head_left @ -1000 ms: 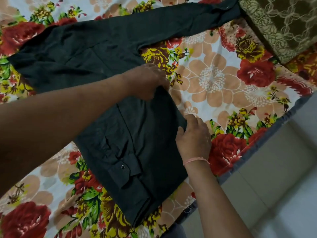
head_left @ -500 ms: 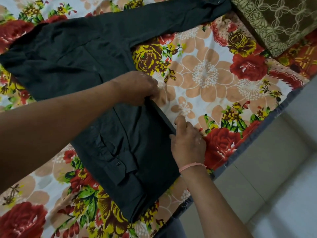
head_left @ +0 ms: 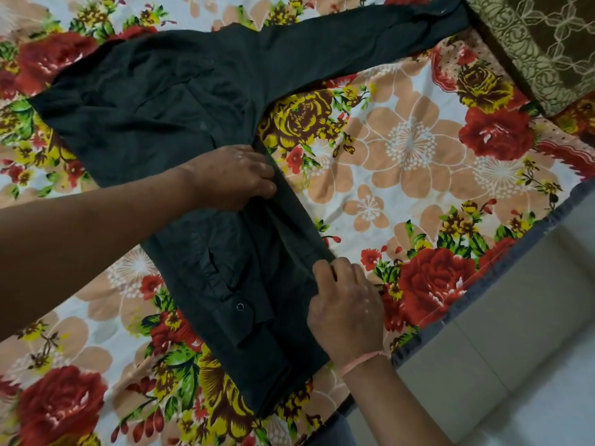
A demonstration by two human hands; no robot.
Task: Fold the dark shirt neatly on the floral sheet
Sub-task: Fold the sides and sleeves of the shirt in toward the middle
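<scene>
One dark long-sleeved cloth shirt (head_left: 161, 101) lies spread on the red-and-orange floral bed sheet (head_left: 412, 143). Its lower body is folded into a narrow band that runs between the two hands. The left hand (head_left: 235, 177) curls its fingers over the upper end of the fold. The right hand (head_left: 346, 304), with a pink thread bracelet (head_left: 363, 360) at the wrist, pinches the same edge lower down. One sleeve (head_left: 354, 49) stretches toward a brown-and-gold patterned cloth (head_left: 531, 43) at upper right. Beyond the sheet's edge lie pale floor tiles (head_left: 515, 365).
</scene>
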